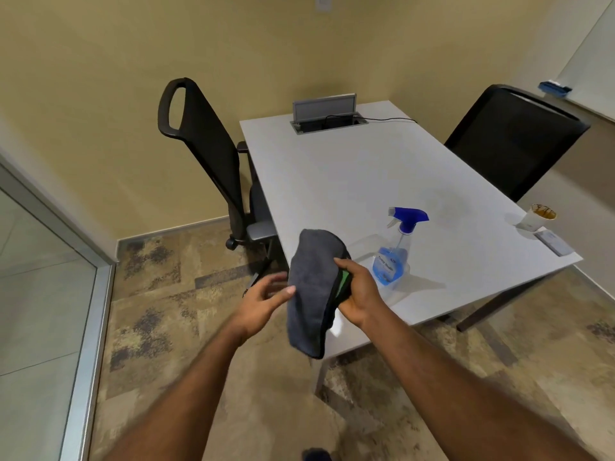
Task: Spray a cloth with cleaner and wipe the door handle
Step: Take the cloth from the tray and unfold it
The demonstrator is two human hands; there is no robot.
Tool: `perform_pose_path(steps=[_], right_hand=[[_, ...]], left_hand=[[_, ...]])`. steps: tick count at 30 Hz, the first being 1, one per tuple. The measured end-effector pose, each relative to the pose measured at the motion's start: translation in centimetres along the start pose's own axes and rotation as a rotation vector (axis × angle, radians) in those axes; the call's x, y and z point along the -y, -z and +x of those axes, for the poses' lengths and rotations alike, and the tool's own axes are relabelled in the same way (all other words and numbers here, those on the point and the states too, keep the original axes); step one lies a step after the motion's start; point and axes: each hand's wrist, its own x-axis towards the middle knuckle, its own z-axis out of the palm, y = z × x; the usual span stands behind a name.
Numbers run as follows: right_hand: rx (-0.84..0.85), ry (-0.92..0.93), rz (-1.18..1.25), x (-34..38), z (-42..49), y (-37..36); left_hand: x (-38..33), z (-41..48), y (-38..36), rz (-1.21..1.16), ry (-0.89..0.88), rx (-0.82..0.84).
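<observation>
A dark grey cloth (307, 287) with a green patch hangs folded in front of me, over the near left corner of the table. My right hand (357, 294) grips it along its right edge. Just left of the cloth, my left hand (266, 296) is blurred, its fingers spread, its fingertips at the cloth's left side. A clear spray bottle (394, 257) of blue cleaner with a blue trigger head stands upright on the white table (349, 181), just right of my right hand. No door handle is in view.
Two black office chairs (206, 154) (512, 138) flank the table. A cable box (327, 118) sits at the far end, a used paper cup (537, 217) and a small flat device (554, 242) at the right edge. A glass partition (43, 294) runs along the left.
</observation>
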Motion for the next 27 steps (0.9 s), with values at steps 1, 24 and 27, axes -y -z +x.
perform_pose_path(steps=[1,24,27], right_hand=[[0.021,0.000,-0.028,-0.3,-0.2,-0.4],[0.234,0.297,-0.748,2.1,-1.1,-1.3],[0.255,0.316,-0.785,1.5,-1.2,-1.3]], left_hand=[[-1.1,0.3,-0.7,-0.042,-0.079,-0.017],[-2.9,2.5,-2.6,-0.744,-0.118,-0.134],[-3.5,2.7,-2.4,-0.850,-0.042,-0.148]])
